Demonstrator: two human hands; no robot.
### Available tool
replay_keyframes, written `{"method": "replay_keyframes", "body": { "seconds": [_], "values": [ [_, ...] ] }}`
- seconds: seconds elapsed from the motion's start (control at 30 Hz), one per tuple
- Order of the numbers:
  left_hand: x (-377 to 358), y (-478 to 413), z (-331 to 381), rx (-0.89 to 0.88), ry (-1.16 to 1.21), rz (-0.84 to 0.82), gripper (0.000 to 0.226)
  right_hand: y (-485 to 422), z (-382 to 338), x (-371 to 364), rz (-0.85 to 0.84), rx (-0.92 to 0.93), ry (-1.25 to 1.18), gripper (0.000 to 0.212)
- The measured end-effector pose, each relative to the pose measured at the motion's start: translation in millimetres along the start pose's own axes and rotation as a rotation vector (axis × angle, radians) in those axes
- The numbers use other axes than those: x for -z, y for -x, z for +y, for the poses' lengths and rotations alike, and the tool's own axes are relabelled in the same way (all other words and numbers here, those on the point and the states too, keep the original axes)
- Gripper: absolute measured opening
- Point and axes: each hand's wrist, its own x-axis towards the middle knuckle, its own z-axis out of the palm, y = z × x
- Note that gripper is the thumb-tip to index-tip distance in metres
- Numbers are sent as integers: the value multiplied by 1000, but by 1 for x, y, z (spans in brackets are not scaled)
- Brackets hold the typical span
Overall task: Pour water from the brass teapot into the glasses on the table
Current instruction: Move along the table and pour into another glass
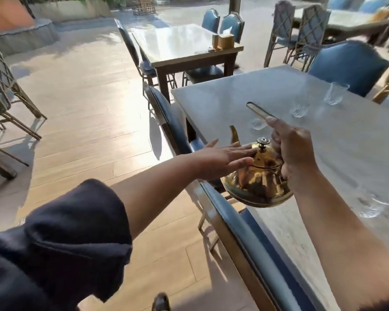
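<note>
The right hand (294,153) is closed around the upper part of the tall looped handle (257,110) of the brass teapot (256,176), thumb stretched along the strap, and holds the pot in the air above the near left edge of the tabletop (346,140), over the back of a blue chair (245,225) pushed in beside it. The right forearm comes up bare from the lower right corner, wrist slightly bent. The left hand (220,160) is open and flat, palm down, fingers straight and together, their tips touching the side of the pot's lid just below the knob (263,142); the left arm reaches across from the lower left, its dark sleeve (58,239) pushed up to the elbow. The teapot sits roughly level, spout (234,134) pointing up and away toward the far end of the tabletop. 4 clear glasses stand on the grey tabletop: 1 glass (258,124) just beyond the right thumb, a second glass (300,107) farther along, a third glass (335,93) near the far right, and a blurred nearest glass (373,204) to the right of the right forearm
</note>
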Motion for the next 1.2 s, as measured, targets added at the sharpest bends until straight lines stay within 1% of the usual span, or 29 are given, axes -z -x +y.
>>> {"method": "replay_keyframes", "body": {
  "seconds": [0.1, 0.27, 0.43, 0.53, 0.63, 0.73, 1.0, 1.2],
  "values": [
    [11, -12, -29, -78, 8, -22, 50, -17, 1, -16, 62, -20, -8, 49],
    [20, -39, -70, -214, -11, -42, 52, -44, 6, -34, 141, -14, 32, 54],
    [23, -78, -99, -302, 29, -114, 52, -75, 23, -40, 252, -59, 72, 56],
    [26, -104, -114, -343, 48, -141, 51, -94, 31, -39, 281, -83, 87, 55],
    [25, -129, -126, -387, 48, -163, 52, -113, 38, -37, 318, -89, 98, 51],
    [25, -153, -133, -422, 29, -202, 56, -131, 41, -35, 358, -93, 109, 51],
    [57, -214, -147, -540, -39, -299, 59, -179, 30, -35, 505, -111, 128, 51],
    [71, -246, -161, -616, -30, -341, 60, -212, 18, -42, 553, -159, 259, 46]
  ]
}}
